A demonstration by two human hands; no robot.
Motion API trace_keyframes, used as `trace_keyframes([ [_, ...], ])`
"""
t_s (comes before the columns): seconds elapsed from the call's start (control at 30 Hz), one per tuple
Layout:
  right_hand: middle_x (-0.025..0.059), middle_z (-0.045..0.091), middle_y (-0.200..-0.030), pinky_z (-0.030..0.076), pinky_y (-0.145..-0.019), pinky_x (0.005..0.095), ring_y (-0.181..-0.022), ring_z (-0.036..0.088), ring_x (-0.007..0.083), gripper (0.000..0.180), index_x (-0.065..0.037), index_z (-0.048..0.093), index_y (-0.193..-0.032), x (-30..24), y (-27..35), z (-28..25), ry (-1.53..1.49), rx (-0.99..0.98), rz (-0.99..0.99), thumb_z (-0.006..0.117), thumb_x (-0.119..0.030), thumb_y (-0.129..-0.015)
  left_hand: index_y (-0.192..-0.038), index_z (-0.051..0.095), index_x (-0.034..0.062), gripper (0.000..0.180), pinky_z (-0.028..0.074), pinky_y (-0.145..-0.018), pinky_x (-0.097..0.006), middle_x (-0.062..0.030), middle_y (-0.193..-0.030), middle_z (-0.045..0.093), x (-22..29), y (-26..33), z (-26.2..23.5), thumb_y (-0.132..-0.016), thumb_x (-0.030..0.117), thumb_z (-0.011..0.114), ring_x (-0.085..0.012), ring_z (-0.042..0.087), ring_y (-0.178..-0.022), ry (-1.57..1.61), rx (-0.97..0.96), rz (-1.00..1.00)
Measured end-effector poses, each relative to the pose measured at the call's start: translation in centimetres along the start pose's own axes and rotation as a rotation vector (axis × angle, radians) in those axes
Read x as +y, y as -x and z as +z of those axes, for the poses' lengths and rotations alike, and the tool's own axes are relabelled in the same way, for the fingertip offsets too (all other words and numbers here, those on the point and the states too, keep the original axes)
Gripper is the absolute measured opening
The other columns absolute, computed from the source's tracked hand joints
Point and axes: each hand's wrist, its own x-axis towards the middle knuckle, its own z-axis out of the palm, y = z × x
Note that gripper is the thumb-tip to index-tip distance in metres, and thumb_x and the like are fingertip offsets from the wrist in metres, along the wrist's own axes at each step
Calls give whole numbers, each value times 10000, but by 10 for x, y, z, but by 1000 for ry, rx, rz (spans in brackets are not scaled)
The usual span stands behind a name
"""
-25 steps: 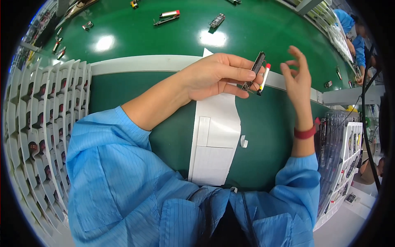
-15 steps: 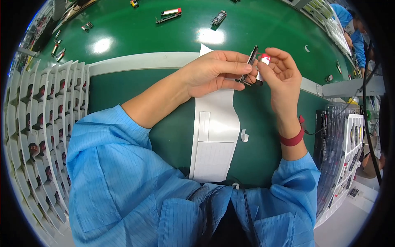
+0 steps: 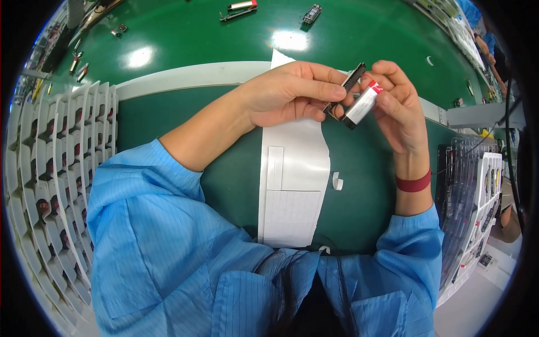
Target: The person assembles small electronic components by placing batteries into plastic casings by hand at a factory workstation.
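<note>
My left hand (image 3: 289, 95) pinches a narrow dark circuit board (image 3: 353, 77) between thumb and fingers, tilted up to the right. Close beside it, a silver cylindrical battery (image 3: 361, 108) with a red band and a dark end leans the same way. My right hand (image 3: 403, 106) is closed on the battery's red end, thumb in front. A thin red wire shows near the band, and dark wires show by the board's lower end. Below the hands lies a white sheet of labels (image 3: 297, 163) on the green mat; my left fingers hide part of the board.
White trays of small parts (image 3: 50, 168) stand at the left, and clear and white trays (image 3: 471, 208) at the right. Across a pale rail (image 3: 196, 76), the green belt (image 3: 213, 45) carries battery-and-board units (image 3: 238, 10). A curled white strip (image 3: 337, 181) lies beside the sheet. A co-worker's arm (image 3: 488, 56) shows far right.
The battery has tilted from near upright to leaning right, showing more of its silver side. My right hand has shifted slightly right. Units on the belt have shifted in view.
</note>
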Motion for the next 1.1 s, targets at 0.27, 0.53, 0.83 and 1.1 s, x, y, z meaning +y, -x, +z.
trace_keyframes([
  [0.27, 97, 602, -827, 503, -684, 209, -766, 598, 124, 287, 31, 507, -939, 0, -2, 13, 509, 330, -125, 689, 29, -717, -1085, 590, 16, 321, 512, -662, -239, -73, -914, 645, -8, -4, 17, -789, 123, 651, -124, 615, -796, -357, 355, 91],
  [0.53, 99, 599, -824, 507, -677, 215, -750, 593, 120, 266, 22, 498, -906, 2, -3, 13, 463, 342, -172, 691, 10, -724, -1097, 568, -23, 359, 536, -677, -265, -123, -931, 642, -10, -4, 19, -776, 108, 661, -152, 628, -807, -349, 352, 89],
  [0.83, 89, 592, -795, 502, -644, 207, -704, 589, 115, 246, 0, 482, -839, 6, -8, 13, 493, 363, -197, 697, 8, -720, -1158, 538, 4, 375, 523, -711, -244, -98, -952, 634, -15, -2, 22, -804, 94, 628, -147, 629, -837, -415, 337, 137],
  [1.1, 64, 571, -773, 485, -586, 206, -660, 567, 102, 246, 1, 497, -869, 6, -6, 18, 337, 392, -102, 698, -28, -730, -1012, 614, -50, 289, 514, -702, -230, -126, -860, 659, -16, -2, 28, -743, 43, 662, -141, 633, -758, -524, 413, 216],
])
